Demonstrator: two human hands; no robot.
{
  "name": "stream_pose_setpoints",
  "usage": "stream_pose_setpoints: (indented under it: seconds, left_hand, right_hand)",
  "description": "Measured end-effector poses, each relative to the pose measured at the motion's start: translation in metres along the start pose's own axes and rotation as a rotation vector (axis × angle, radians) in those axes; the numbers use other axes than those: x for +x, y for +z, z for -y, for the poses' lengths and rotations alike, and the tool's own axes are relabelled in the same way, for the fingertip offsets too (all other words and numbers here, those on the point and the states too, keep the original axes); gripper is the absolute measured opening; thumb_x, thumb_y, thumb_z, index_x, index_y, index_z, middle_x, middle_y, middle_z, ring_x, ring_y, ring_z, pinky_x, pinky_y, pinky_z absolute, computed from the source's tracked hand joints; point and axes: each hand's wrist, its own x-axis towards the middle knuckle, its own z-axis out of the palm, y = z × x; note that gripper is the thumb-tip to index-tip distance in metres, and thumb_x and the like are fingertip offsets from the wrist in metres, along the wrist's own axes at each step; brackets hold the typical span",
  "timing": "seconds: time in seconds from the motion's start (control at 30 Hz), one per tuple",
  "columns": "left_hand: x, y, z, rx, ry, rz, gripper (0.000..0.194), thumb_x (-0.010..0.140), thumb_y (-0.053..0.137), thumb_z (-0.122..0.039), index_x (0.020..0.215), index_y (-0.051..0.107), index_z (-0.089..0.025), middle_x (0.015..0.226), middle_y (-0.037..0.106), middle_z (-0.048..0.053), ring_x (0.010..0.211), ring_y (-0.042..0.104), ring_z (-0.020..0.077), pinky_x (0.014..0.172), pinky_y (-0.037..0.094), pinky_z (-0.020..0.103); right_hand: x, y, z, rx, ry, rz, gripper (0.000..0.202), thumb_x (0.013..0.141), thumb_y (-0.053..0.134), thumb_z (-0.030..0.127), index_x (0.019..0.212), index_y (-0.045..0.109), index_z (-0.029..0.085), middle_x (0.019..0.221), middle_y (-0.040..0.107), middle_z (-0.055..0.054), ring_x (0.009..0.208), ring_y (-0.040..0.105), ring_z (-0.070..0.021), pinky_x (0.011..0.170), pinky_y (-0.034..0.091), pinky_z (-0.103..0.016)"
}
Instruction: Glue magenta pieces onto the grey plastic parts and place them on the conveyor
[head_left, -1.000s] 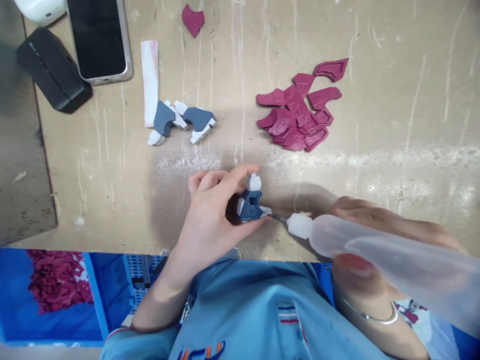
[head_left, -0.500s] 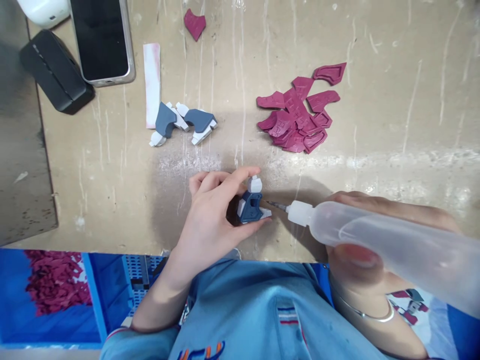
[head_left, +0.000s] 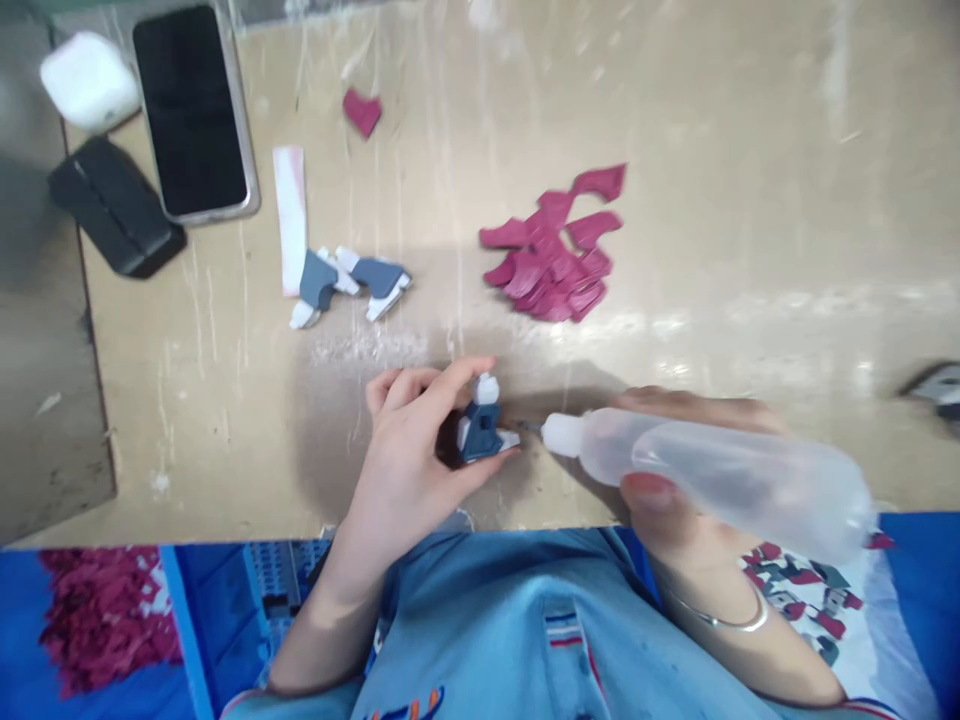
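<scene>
My left hand pinches a small blue-and-white plastic part between thumb and fingers, just above the table. My right hand is wrapped around a translucent squeeze bottle with a white cap and a thin needle tip. The tip points left at the plastic part and looks slightly apart from it, though blur softens it. Beyond my left hand lie two similar grey-blue and white parts. A pile of dark red plastic pieces is spread past the bottle, and one single red piece lies farther back.
A phone, a white case and a black case sit at the back left. Beside them is a white strip. Below the table edge, a blue bin holds red pieces; assembled parts lie at lower right.
The view has shifted, showing more of the table's back and right. The bottle tip has drawn slightly lower relative to the part, which both hands keep hold of as before.
</scene>
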Motion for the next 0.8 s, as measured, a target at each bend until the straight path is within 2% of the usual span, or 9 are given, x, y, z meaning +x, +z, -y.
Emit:
stream_pose_setpoints:
  seconds: [0.1, 0.23, 0.3, 0.37, 0.43, 0.5, 0.6, 0.7, 0.8]
  left_hand:
    - [-0.003, 0.0, 0.004, -0.006, -0.003, -0.024, 0.064, 0.081, 0.092, -0.024, 0.138, 0.063, -0.029, 0.096, 0.08, -0.002, 0.099, 0.069, 0.0247, 0.099, 0.039, 0.04]
    - [-0.006, -0.001, 0.003, -0.069, -0.037, -0.037, 0.06, 0.085, 0.085, -0.02, 0.138, 0.062, -0.034, 0.089, 0.078, -0.004, 0.095, 0.066, 0.0255, 0.098, 0.039, 0.042]
    - [-0.007, -0.001, -0.003, -0.116, -0.096, -0.064, 0.058, 0.085, 0.085, -0.022, 0.136, 0.063, -0.036, 0.086, 0.076, -0.004, 0.094, 0.063, 0.0259, 0.096, 0.042, 0.041]
    - [-0.008, 0.001, -0.011, -0.164, -0.149, -0.091, 0.056, 0.084, 0.085, -0.023, 0.135, 0.065, -0.036, 0.084, 0.072, -0.003, 0.095, 0.061, 0.026, 0.095, 0.044, 0.04]
    - [-0.007, 0.003, -0.017, -0.201, -0.171, -0.083, 0.057, 0.083, 0.085, -0.022, 0.135, 0.067, -0.036, 0.086, 0.069, -0.002, 0.097, 0.06, 0.0257, 0.093, 0.047, 0.038]
    - [-0.004, 0.004, -0.021, -0.224, -0.188, -0.068, 0.058, 0.082, 0.085, -0.022, 0.135, 0.069, -0.036, 0.089, 0.068, 0.0, 0.1, 0.059, 0.0261, 0.089, 0.048, 0.036]
    - [0.003, 0.007, -0.022, -0.252, -0.207, -0.034, 0.058, 0.081, 0.086, -0.022, 0.135, 0.07, -0.035, 0.089, 0.068, 0.0, 0.103, 0.057, 0.027, 0.087, 0.049, 0.035]
    - [0.007, 0.008, -0.019, -0.264, -0.217, -0.015, 0.057, 0.08, 0.085, -0.022, 0.134, 0.072, -0.034, 0.088, 0.067, 0.0, 0.103, 0.058, 0.0267, 0.091, 0.05, 0.035]
    - [0.008, 0.01, -0.013, -0.273, -0.229, -0.027, 0.057, 0.08, 0.083, -0.021, 0.134, 0.071, -0.032, 0.09, 0.066, -0.001, 0.101, 0.059, 0.0254, 0.093, 0.051, 0.035]
  right_hand:
    - [0.015, -0.006, -0.012, 0.265, 0.082, -0.077, 0.036, 0.096, 0.073, 0.063, 0.097, 0.081, 0.028, 0.078, 0.076, -0.002, 0.061, 0.07, -0.0174, 0.053, 0.061, -0.03]
    - [0.049, -0.045, -0.035, 0.945, 0.471, 0.14, 0.037, 0.11, 0.053, 0.054, 0.103, 0.076, 0.025, 0.071, 0.064, 0.003, 0.054, 0.055, -0.0101, 0.046, 0.052, -0.018]
    - [0.057, -0.064, -0.041, 1.159, 0.506, 0.135, 0.036, 0.115, 0.046, 0.046, 0.109, 0.073, 0.023, 0.076, 0.066, 0.003, 0.06, 0.055, -0.0086, 0.048, 0.049, -0.013]
    - [0.057, -0.075, -0.041, 1.168, 0.462, 0.145, 0.039, 0.114, 0.046, 0.053, 0.116, 0.072, 0.024, 0.079, 0.067, 0.002, 0.061, 0.055, -0.0092, 0.048, 0.048, -0.014]
    - [0.052, -0.075, -0.032, 0.974, 0.405, 0.249, 0.043, 0.109, 0.05, 0.064, 0.121, 0.072, 0.029, 0.08, 0.067, 0.002, 0.06, 0.055, -0.0118, 0.046, 0.049, -0.02]
    - [0.051, -0.066, -0.019, 0.657, 0.322, 0.356, 0.039, 0.106, 0.055, 0.064, 0.123, 0.072, 0.034, 0.084, 0.07, 0.0, 0.063, 0.06, -0.0149, 0.049, 0.052, -0.025]
    - [0.068, -0.042, -0.003, 0.039, 0.087, 0.375, 0.025, 0.107, 0.061, 0.044, 0.125, 0.073, 0.032, 0.105, 0.077, -0.005, 0.09, 0.073, -0.0212, 0.074, 0.062, -0.034]
    - [0.106, -0.014, -0.004, -0.537, -0.159, 0.439, 0.03, 0.109, 0.052, 0.026, 0.126, 0.076, 0.024, 0.124, 0.077, -0.012, 0.117, 0.072, -0.028, 0.1, 0.059, -0.045]
    - [0.142, 0.006, -0.015, -0.848, -0.231, 0.6, 0.028, 0.107, 0.055, 0.022, 0.121, 0.079, 0.021, 0.121, 0.078, -0.013, 0.104, 0.075, -0.0262, 0.086, 0.058, -0.038]
